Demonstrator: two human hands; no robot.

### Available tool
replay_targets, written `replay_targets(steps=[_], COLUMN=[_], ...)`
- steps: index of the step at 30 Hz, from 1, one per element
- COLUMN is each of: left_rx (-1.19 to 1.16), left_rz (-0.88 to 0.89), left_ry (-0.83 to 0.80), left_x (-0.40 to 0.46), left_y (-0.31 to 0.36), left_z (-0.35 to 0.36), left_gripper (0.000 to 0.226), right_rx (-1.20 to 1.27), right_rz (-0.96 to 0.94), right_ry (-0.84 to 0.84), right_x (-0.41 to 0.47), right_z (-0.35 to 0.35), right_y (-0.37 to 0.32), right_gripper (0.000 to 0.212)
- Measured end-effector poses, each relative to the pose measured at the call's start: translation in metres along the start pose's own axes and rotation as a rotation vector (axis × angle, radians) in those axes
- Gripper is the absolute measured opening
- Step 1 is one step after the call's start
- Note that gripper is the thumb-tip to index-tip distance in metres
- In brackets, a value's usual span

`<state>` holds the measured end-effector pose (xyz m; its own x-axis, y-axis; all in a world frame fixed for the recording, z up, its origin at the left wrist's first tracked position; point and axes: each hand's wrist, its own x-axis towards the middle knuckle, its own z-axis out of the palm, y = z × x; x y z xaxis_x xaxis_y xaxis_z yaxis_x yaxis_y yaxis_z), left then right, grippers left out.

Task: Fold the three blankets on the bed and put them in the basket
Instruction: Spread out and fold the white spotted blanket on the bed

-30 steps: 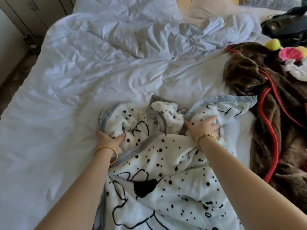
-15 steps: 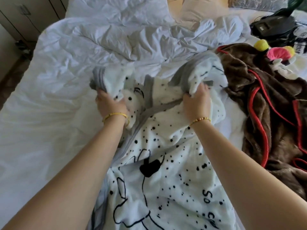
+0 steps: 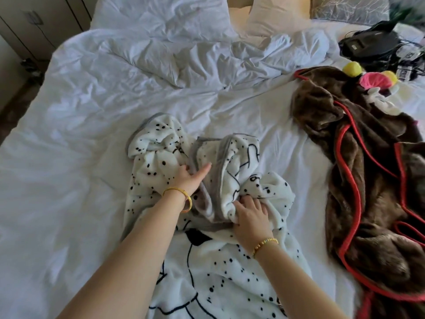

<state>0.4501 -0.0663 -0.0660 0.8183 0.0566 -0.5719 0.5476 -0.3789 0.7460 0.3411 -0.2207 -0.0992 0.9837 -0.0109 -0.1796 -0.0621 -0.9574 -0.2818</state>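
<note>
Lying bunched in the middle of the white bed sheet (image 3: 69, 203): a white blanket (image 3: 225, 272) with black spots, black line drawing and a grey border, its far end heaped in loose folds, its near part spreading toward the camera. Gripping a grey-edged fold at the top of that heap: the left hand (image 3: 190, 178), thumb stretched out along the fabric, the other fingers curled out of sight into the folds. Pressing down into the crumpled cloth just to the right and nearer: the right hand (image 3: 250, 215), fingers bent and digging into a fold, pinching the plush between them. Circling each wrist: a gold bracelet.

Sprawling to the right, apart from the spotted one with a strip of bare sheet between: a brown furry blanket (image 3: 368, 203) with red piping, rumpled and unfolded, running toward the near right corner. Sitting at its far end: a soft toy (image 3: 372, 80) in pink, yellow and white, partly resting on the brown pile. Lying beyond that at the far right: a black bag (image 3: 368, 42) with cables around it. Heaping across the head of the bed: a creased white duvet (image 3: 184, 61), with pillows (image 3: 276, 17) behind it. Standing at the far left: a pale wardrobe (image 3: 46, 21).
</note>
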Motion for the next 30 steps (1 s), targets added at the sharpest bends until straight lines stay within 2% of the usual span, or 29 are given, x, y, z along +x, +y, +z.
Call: replay_targets(steps=[1, 3, 6, 7, 8, 9, 10, 11, 13, 14, 16, 17, 19, 21, 23, 25, 27, 30], left_rx=[0.033, 0.091, 0.028, -0.022, -0.072, -0.078, -0.031, 0.026, 0.136, 0.159, 0.164, 0.172, 0.210, 0.203, 0.204, 0.129, 0.004, -0.013], left_rz=[0.021, 0.096, 0.176, 0.182, 0.163, 0.133, 0.119, 0.131, 0.222, 0.281, 0.402, 0.458, 0.559, 0.606, 0.569, 0.438, 0.273, 0.185], left_ry=[-0.025, -0.031, 0.008, 0.012, -0.006, -0.042, -0.068, -0.073, -0.016, 0.036, 0.097, 0.101, 0.040, -0.101, -0.228, -0.291, -0.299, -0.155], left_x=[-0.002, -0.004, -0.008, -0.007, -0.005, -0.004, -0.003, -0.003, -0.009, -0.013, -0.022, -0.026, -0.034, -0.044, -0.051, -0.054, -0.056, -0.050], left_y=[0.001, 0.003, 0.014, 0.019, 0.023, 0.027, 0.028, 0.028, 0.024, 0.024, 0.023, 0.023, 0.024, 0.021, 0.012, 0.002, -0.004, 0.003], left_z=[0.004, 0.016, 0.026, 0.025, 0.024, 0.024, 0.024, 0.026, 0.032, 0.034, 0.035, 0.034, 0.031, 0.032, 0.035, 0.035, 0.033, 0.028], left_gripper=[0.094, 0.067, 0.041, 0.045, 0.062, 0.080, 0.086, 0.076, 0.026, 0.014, 0.018, 0.027, 0.044, 0.046, 0.041, 0.037, 0.028, 0.043], right_rx=[0.049, 0.230, 0.484, 0.479, 0.432, 0.386, 0.387, 0.448, 0.631, 0.667, 0.666, 0.677, 0.717, 0.781, 0.956, 1.071, 0.989, 0.916], right_rz=[-0.009, 0.004, 0.030, 0.013, -0.013, -0.039, -0.035, 0.001, 0.140, 0.196, 0.237, 0.218, 0.185, 0.253, 0.414, 0.518, 0.468, 0.308], right_ry=[-0.030, -0.054, 0.005, 0.004, -0.014, -0.028, -0.021, -0.001, 0.106, 0.205, 0.409, 0.468, 0.473, 0.377, 0.199, 0.034, 0.032, 0.079], right_x=[0.000, -0.002, -0.009, -0.010, -0.011, -0.010, -0.009, -0.007, -0.003, 0.000, 0.010, 0.016, 0.033, 0.052, 0.065, 0.066, 0.058, 0.043], right_z=[-0.002, -0.007, -0.011, -0.012, -0.011, -0.009, -0.008, -0.009, -0.016, -0.022, -0.037, -0.046, -0.062, -0.072, -0.077, -0.073, -0.060, -0.045], right_y=[0.000, -0.001, -0.006, -0.007, -0.006, -0.005, -0.006, -0.006, -0.005, -0.004, -0.003, -0.005, -0.012, -0.018, -0.020, -0.020, -0.021, -0.024], right_gripper=[0.046, 0.052, 0.062, 0.061, 0.056, 0.045, 0.028, 0.014, 0.014, 0.014, 0.022, 0.024, 0.028, 0.038, 0.042, 0.033, 0.024, 0.031])
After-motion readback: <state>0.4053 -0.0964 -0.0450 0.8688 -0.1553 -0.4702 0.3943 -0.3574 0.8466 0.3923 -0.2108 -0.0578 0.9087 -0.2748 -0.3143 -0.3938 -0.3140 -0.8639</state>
